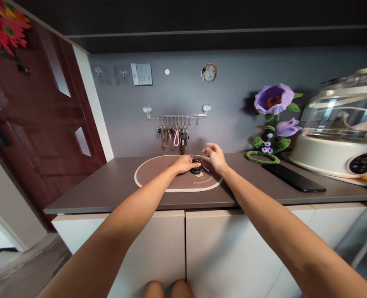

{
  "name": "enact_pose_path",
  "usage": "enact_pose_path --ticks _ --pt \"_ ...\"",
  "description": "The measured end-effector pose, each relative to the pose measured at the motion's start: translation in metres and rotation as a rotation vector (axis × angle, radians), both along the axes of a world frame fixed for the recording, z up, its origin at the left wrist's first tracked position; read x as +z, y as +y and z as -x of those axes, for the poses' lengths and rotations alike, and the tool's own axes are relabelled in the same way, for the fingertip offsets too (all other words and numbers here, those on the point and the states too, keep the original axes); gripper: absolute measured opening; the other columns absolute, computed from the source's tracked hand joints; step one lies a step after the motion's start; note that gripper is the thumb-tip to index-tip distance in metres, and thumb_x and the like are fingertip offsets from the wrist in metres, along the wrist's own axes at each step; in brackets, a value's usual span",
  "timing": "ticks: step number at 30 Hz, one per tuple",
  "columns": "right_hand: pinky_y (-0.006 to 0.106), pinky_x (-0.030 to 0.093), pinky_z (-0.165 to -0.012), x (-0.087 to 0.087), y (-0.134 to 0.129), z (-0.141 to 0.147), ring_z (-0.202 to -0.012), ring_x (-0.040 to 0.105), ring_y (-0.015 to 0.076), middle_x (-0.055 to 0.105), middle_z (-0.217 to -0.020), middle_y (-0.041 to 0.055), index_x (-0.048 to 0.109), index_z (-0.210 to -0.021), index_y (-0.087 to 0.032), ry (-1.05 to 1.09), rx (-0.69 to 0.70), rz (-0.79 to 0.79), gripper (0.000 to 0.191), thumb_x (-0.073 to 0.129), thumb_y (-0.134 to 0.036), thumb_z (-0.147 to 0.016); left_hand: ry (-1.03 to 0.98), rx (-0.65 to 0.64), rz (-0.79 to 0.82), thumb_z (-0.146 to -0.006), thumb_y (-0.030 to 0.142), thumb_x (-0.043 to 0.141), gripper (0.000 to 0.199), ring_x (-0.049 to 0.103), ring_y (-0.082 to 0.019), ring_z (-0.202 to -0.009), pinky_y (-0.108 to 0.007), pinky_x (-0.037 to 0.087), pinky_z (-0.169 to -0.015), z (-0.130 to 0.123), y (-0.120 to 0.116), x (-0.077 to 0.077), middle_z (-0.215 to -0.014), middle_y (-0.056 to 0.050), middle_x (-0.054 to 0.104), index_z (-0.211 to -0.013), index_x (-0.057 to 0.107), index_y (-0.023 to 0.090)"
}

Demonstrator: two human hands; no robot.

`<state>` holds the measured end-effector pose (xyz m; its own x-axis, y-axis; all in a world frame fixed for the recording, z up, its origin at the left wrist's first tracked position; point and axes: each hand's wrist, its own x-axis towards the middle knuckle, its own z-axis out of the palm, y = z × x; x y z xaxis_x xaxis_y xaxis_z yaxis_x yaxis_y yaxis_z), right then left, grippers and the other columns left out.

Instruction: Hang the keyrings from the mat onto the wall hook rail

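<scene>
On the brown oval mat (152,174), my left hand (183,164) is closed with its thumb over a small dark bunch of keys (197,167). Part of the bunch is hidden by the fingers. My right hand (215,154) is just to the right of the keys and a little above the mat. Its fingers are loosely bent and apart, with nothing visible between them. Behind both hands, several key rings (171,132) hang from a metal hook rail (177,116) on the wall; a pink loop (176,138) hangs among them.
To the right stand a purple fabric flower (274,99) on a green ring base (262,157) and a white appliance (323,153) with a clear cover. A black phone (293,177) lies in front of them. A dark red door (37,124) is at left, and a dark cabinet (183,18) overhangs the counter (102,186).
</scene>
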<state>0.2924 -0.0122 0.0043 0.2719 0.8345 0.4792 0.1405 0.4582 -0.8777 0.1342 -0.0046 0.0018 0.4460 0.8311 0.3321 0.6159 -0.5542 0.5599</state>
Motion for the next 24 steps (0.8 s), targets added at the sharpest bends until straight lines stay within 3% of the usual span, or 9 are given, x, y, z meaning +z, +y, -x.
enact_pose_path --ticks 3,8,17,24 --pt "0.030 0.042 -0.072 -0.003 0.004 0.002 -0.071 0.054 0.0129 0.059 -0.071 -0.0003 0.052 -0.092 -0.019 -0.006 -0.001 0.025 0.028 0.045 -0.022 -0.065 -0.026 -0.027 0.065 -0.056 0.055 0.059 0.046 0.023 -0.006 -0.041 -0.025 0.014 -0.045 0.001 -0.002 -0.001 -0.039 0.006 0.028 -0.042 0.038 0.017" --pt "0.031 0.043 -0.073 -0.005 0.005 0.003 -0.071 0.054 0.0133 0.059 -0.071 0.0003 0.053 -0.091 -0.019 -0.064 -0.015 0.035 0.028 0.046 -0.024 -0.065 -0.112 0.010 0.165 -0.054 0.047 0.064 0.040 0.025 -0.007 -0.042 -0.024 0.016 -0.045 0.000 -0.004 0.000 -0.042 0.006 0.031 -0.045 0.038 0.017" --pt "0.031 0.042 -0.074 -0.001 0.000 0.008 -0.071 0.054 0.0130 0.059 -0.071 0.0004 0.053 -0.091 -0.018 -0.093 0.000 0.016 0.026 0.046 -0.024 -0.067 -0.261 -0.013 0.255 -0.053 0.031 0.068 0.025 0.046 -0.009 -0.053 -0.022 0.035 -0.053 0.007 0.000 -0.003 -0.059 0.002 0.054 -0.065 0.055 0.014" --pt "0.030 0.043 -0.073 0.003 -0.006 0.010 -0.070 0.054 0.0131 0.057 -0.069 -0.0002 0.053 -0.089 -0.019 -0.101 -0.007 0.002 0.023 0.045 -0.023 -0.067 -0.438 0.007 0.328 -0.057 0.017 0.066 0.021 0.052 -0.010 -0.057 -0.025 0.041 -0.060 0.015 0.004 -0.002 -0.067 -0.002 0.060 -0.076 0.058 0.011"
